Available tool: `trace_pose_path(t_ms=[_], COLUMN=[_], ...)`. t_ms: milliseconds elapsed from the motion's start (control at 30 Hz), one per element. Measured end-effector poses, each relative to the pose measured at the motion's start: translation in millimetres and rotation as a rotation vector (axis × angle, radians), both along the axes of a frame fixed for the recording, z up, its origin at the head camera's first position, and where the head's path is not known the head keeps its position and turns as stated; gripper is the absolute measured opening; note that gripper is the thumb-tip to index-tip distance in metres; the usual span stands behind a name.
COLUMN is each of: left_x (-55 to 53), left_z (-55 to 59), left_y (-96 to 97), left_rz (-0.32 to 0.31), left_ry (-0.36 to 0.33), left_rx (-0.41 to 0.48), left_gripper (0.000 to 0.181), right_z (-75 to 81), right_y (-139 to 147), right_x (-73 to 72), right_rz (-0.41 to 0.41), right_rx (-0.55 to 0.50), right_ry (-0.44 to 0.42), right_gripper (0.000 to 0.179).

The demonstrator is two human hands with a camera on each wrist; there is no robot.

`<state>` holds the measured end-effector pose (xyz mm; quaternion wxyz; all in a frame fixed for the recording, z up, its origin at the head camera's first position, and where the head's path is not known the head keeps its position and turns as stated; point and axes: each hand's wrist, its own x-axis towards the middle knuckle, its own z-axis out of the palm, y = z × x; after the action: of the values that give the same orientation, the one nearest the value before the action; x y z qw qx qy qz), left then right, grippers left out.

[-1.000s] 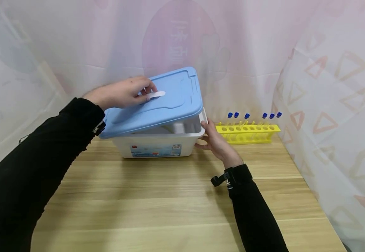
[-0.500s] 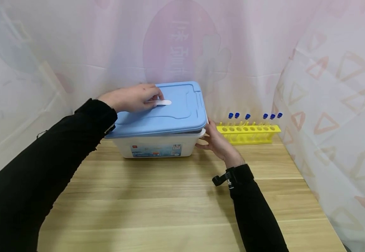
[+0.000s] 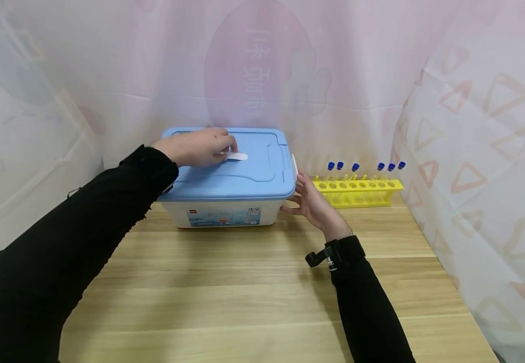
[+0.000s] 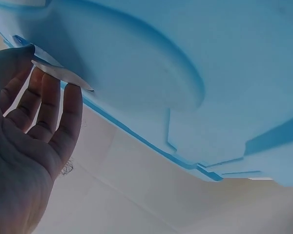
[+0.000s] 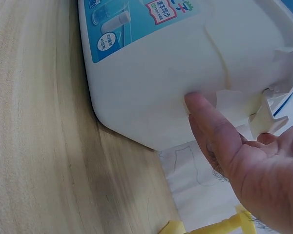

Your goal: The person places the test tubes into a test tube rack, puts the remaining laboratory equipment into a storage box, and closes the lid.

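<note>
A white storage box (image 3: pixel 271 212) with a printed blue label (image 3: pixel 223 217) stands at the back of the table, its light blue lid (image 3: pixel 258 174) lying level on top. My left hand (image 3: pixel 201 146) pinches the white handle (image 3: pixel 240 157) in the lid's middle; the left wrist view shows thumb and fingertips around this handle. At the box's right end is my right hand (image 3: pixel 314 206). One extended finger of it touches the white side wall in the right wrist view, while other fingertips are beside a white latch (image 5: pixel 266 119) that stands out from the box.
Right of the box, a yellow test tube rack (image 3: pixel 357 186) holds several clear tubes with blue caps (image 3: pixel 355 167). The wooden table (image 3: pixel 244 292) reaches a printed pale curtain (image 3: pixel 153 91) behind and at both sides.
The lid was tilted with its right side raised and the box's inside showing. My left hand has lowered it by its handle onto the box. The right hand has barely moved.
</note>
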<state>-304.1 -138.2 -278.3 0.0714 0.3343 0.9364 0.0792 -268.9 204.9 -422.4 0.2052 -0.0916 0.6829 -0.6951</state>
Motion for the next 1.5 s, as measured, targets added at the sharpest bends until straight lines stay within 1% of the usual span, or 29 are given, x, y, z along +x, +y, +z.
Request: trace_pose_path(t_ms=[167, 233, 400, 500, 633, 733, 833, 933, 1067, 1200, 1367, 1500], left_x=[1.7, 2.1, 4.8, 7.1, 9.6, 11.0, 12.7, 14.1, 16.4, 21.2, 28.3, 34.8], left_z=[-2.1, -2.5, -2.5, -1.4, 0.8, 2.2, 4.0, 6.3, 9.7, 11.9, 12.1, 8.8], left_y=[4.8, 6.7, 9.5, 9.5, 7.6, 4.0, -1.8, -10.6, -25.7, -40.5, -58.2, -71.8], left_rz=[0.025, 0.037, 0.015, -0.008, -0.002, 0.019, 0.062, 0.092, 0.110, 0.153, 0.220, 0.274], left_ry=[0.002, -0.019, -0.070, -0.082, -0.113, -0.130, -0.148, -0.150, -0.126, -0.110, -0.090, -0.078], left_rx=[-0.015, -0.008, -0.022, -0.034, -0.030, -0.023, -0.005, 0.019, 0.042, 0.076, 0.142, 0.201], left_gripper=[0.029, 0.031, 0.040, 0.044, 0.048, 0.051, 0.054, 0.057, 0.060, 0.063, 0.065, 0.067], right_z=[0.6, 0.7, 0.1, -0.4, 0.2, 1.4, 2.4, 3.2, 4.0, 4.4, 5.2, 6.3], right_y=[-0.8, -0.9, 0.6, 1.2, 0.9, 0.4, 0.1, 0.2, 0.3, 0.3, 0.5, 1.0], right_x=[0.3, 0.2, -1.0, -1.3, 0.0, 1.3, 1.7, 1.9, 2.2, 1.7, 2.2, 2.7], right_rz=[-0.005, -0.005, -0.005, -0.005, -0.010, -0.016, -0.017, -0.016, -0.017, -0.023, -0.032, -0.037], right_rx=[-0.005, -0.005, 0.005, 0.009, 0.003, -0.001, -0.003, 0.005, 0.013, 0.013, 0.018, 0.021], right_ry=[-0.007, -0.009, -0.002, 0.002, -0.006, -0.014, -0.014, -0.011, -0.008, -0.006, -0.010, -0.007], right_gripper=[0.068, 0.068, 0.069, 0.070, 0.070, 0.069, 0.068, 0.068, 0.067, 0.068, 0.070, 0.071])
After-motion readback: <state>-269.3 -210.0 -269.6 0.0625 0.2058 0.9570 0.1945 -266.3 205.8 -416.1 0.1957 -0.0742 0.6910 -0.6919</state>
